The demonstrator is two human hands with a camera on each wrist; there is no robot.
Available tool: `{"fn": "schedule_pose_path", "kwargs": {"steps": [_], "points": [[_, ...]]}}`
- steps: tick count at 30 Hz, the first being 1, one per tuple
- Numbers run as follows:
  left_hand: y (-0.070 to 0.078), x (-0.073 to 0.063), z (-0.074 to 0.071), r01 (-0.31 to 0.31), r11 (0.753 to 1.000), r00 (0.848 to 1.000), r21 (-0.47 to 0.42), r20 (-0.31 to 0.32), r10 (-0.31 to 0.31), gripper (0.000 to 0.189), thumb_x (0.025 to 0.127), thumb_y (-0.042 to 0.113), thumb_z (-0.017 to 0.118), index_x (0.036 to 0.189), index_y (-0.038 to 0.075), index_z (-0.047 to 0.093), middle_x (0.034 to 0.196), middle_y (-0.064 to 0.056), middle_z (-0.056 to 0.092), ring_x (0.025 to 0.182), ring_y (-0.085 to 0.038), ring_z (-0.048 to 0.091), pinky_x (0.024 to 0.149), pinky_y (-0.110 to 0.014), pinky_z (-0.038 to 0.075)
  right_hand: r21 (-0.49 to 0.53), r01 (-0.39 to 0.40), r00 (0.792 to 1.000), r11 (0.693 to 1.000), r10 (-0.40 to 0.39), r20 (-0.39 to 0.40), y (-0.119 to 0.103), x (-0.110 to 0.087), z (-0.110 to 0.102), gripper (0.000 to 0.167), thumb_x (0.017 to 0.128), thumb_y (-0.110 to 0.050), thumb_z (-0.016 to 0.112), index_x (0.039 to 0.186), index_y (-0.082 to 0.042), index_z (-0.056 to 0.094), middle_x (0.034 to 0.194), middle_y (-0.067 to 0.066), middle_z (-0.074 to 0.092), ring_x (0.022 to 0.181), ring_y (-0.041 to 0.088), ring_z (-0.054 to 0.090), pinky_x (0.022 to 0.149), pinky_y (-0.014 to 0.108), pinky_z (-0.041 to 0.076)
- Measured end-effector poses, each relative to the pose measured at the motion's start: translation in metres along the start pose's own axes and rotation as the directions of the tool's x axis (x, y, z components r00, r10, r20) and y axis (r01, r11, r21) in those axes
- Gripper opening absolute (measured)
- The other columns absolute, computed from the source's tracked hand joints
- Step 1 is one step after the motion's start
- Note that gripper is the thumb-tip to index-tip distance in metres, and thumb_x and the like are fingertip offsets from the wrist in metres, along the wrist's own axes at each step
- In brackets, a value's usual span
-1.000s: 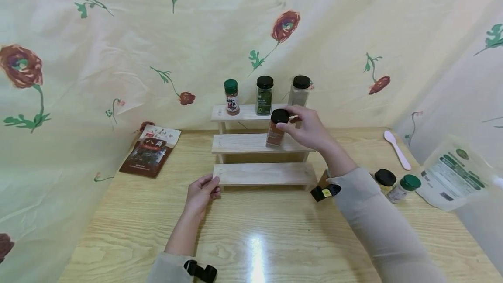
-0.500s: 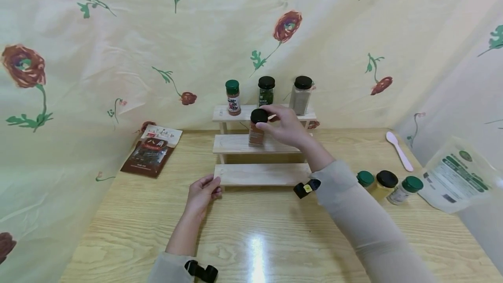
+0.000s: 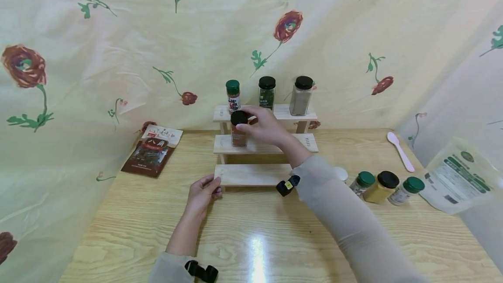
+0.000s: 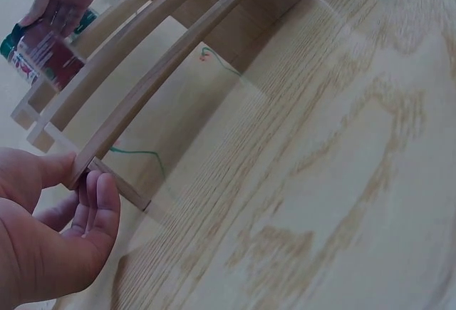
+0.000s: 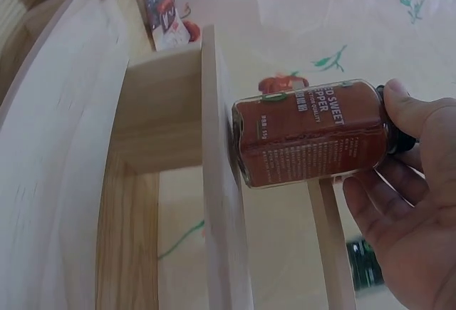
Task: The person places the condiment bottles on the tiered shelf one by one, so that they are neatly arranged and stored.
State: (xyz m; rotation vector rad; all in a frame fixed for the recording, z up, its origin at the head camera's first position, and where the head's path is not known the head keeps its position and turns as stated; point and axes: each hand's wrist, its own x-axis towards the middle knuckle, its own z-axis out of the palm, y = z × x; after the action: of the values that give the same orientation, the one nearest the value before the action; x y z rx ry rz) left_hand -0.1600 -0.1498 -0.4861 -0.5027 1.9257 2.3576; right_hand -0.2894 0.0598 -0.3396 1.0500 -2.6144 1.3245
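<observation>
My right hand grips a spice jar of red sweet pepper by its black lid, thumb on one side and fingers on the other. The jar stands upright at the left part of the middle step of a three-step wooden rack, its base right at the board. At the rack's front left corner, my left hand pinches the end of the lowest step between thumb and fingers. Along the top step stand a green-capped jar, a black-lidded jar with green contents and a black-lidded jar with pale contents.
Right of the rack are a green-capped jar, a yellow jar with a black lid, another green-capped jar and a white lid. Farther out lie a spoon and a pale pouch. A brown packet lies left.
My right hand has moved the red pepper jar leftward along the middle step, from right of centre to the left part. The left hand has stayed at the rack's corner.
</observation>
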Motion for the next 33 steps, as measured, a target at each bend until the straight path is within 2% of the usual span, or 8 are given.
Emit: {"fn": "schedule_pose_path", "kwargs": {"steps": [7,13,21,27,33], "points": [[-0.001,0.001,0.000,0.001,1.000,1.000,-0.001,0.003,-0.001,0.043,0.099,0.007,0.067,0.134,-0.013,0.053,0.090,-0.006,0.067,0.075,-0.013,0.065,0.068,-0.021,0.059,0.001,-0.009,0.999,1.000,0.009,0.044,-0.006,0.011,0.010,0.042,0.098,-0.016,0.070,0.137,-0.003,0.060,0.126,0.013,0.064,0.113,0.025,0.060,0.093,0.037,0.058],[-0.001,0.002,-0.001,0.001,1.000,1.000,-0.003,0.003,-0.001,0.045,0.099,0.008,0.067,0.135,-0.013,0.052,0.091,-0.007,0.067,0.075,-0.013,0.065,0.068,-0.021,0.060,0.015,-0.011,1.000,1.000,0.011,0.023,-0.002,0.009,0.010,0.046,0.097,-0.017,0.072,0.139,-0.002,0.058,0.130,0.014,0.062,0.116,0.025,0.061,0.096,0.038,0.057],[-0.001,0.002,-0.002,0.000,1.000,1.000,-0.017,-0.009,0.000,0.045,0.099,0.007,0.067,0.135,-0.014,0.052,0.091,-0.007,0.068,0.075,-0.014,0.066,0.067,-0.021,0.060,-0.018,0.009,0.999,1.000,-0.009,-0.035,0.015,-0.020,-0.004,0.052,0.095,-0.019,0.074,0.140,0.001,0.055,0.132,0.017,0.061,0.118,0.028,0.061,0.100,0.040,0.055],[-0.003,0.003,-0.003,-0.001,1.000,1.000,-0.017,-0.003,0.001,0.045,0.099,0.006,0.066,0.135,-0.015,0.051,0.092,-0.008,0.067,0.075,-0.013,0.066,0.066,-0.019,0.059,-0.046,-0.029,0.997,0.998,0.026,-0.073,0.025,-0.046,-0.019,0.046,0.095,-0.017,0.074,0.135,0.000,0.059,0.127,0.015,0.064,0.115,0.029,0.062,0.100,0.043,0.054],[-0.003,0.005,-0.003,-0.006,1.000,1.000,-0.020,0.014,0.006,0.046,0.099,0.005,0.065,0.137,-0.015,0.049,0.091,-0.008,0.067,0.074,-0.012,0.065,0.067,-0.018,0.059,-0.081,-0.010,0.992,0.997,-0.001,-0.127,0.040,-0.070,-0.035,0.042,0.094,-0.013,0.075,0.131,0.002,0.061,0.124,0.017,0.066,0.111,0.031,0.064,0.096,0.045,0.056]]}}
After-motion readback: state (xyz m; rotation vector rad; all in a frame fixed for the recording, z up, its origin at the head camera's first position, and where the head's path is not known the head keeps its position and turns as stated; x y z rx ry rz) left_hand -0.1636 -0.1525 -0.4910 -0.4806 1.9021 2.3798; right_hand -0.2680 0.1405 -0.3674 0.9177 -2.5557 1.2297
